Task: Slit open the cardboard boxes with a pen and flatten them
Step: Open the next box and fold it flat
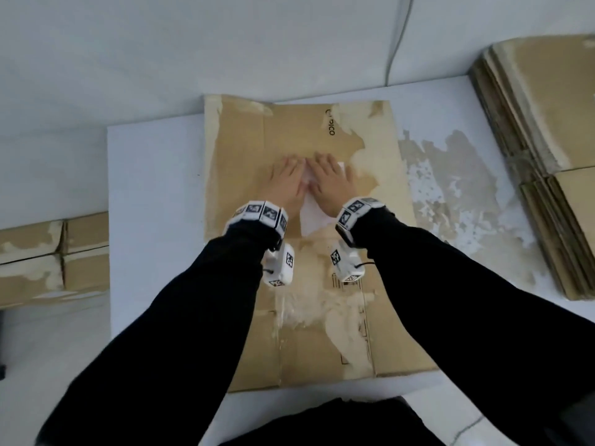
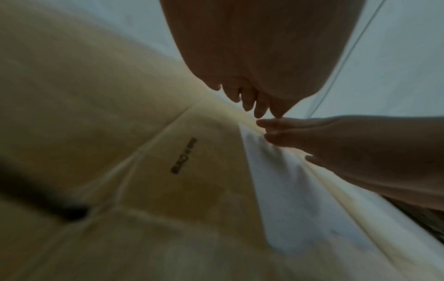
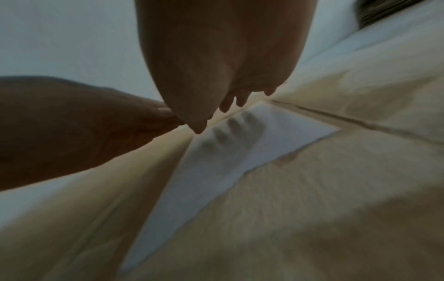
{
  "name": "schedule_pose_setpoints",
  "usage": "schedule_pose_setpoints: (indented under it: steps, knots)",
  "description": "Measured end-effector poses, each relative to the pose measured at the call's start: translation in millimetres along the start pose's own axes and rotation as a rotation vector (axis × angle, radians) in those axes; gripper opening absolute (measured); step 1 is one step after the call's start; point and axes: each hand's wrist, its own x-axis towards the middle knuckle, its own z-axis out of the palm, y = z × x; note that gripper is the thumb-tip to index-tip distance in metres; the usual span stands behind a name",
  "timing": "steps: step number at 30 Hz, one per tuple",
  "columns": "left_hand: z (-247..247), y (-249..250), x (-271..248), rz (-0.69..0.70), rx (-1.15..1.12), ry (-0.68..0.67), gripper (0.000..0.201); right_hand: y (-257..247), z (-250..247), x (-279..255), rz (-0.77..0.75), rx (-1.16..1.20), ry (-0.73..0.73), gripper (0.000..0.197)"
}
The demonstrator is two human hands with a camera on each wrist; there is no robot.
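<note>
A flattened brown cardboard box (image 1: pixel 244 140) with torn patches lies on the white table (image 1: pixel 154 194) in front of me. My left hand (image 1: pixel 286 178) and right hand (image 1: pixel 330 177) lie side by side on its middle, palms down with straight fingers pressing the cardboard. A white label (image 1: pixel 310 217) shows between and below the hands. From the left wrist camera my left hand (image 2: pixel 254 72) hangs over the cardboard (image 2: pixel 91 117), the other hand's fingers (image 2: pixel 288 129) touching its tips. The right wrist camera has my right hand (image 3: pixel 221 62) above the white label (image 3: pixel 199 171). No pen is visible.
A stack of flattened cardboard (image 1: pixel 544 149) lies at the right of the table. A taped, unflattened box (image 1: pixel 54 255) stands left of the table, lower down. A grey cable (image 1: pixel 399 37) runs down the wall behind. Torn paper residue (image 1: pixel 450 175) marks the table right of the box.
</note>
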Motion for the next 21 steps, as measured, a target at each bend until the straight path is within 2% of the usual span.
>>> schedule_pose_setpoints:
  steps: [4,7,11,16,21]
  knots:
    - [16.6,-19.1,19.4,-0.02,0.132,-0.082,0.062,7.5,18.0,10.7,-0.008,-0.114,-0.037,0.056]
    - [13.1,-13.4,24.2,-0.03,0.11,-0.143,0.064,9.1,18.2,12.5,0.008,-0.144,-0.034,0.056]
    - [9.4,-31.3,14.2,-0.046,0.179,-0.062,0.073,16.5,6.4,15.3,-0.021,-0.066,-0.095,0.063]
    - [10.6,-67.5,-17.5,-0.233,-0.021,0.03,0.107,51.5,-7.8,0.2,0.205,0.007,-0.05,0.091]
    - [30.0,-62.2,-62.5,-0.486,-0.069,0.129,0.115,65.0,-3.3,-33.7,0.377,0.058,0.0,0.083]
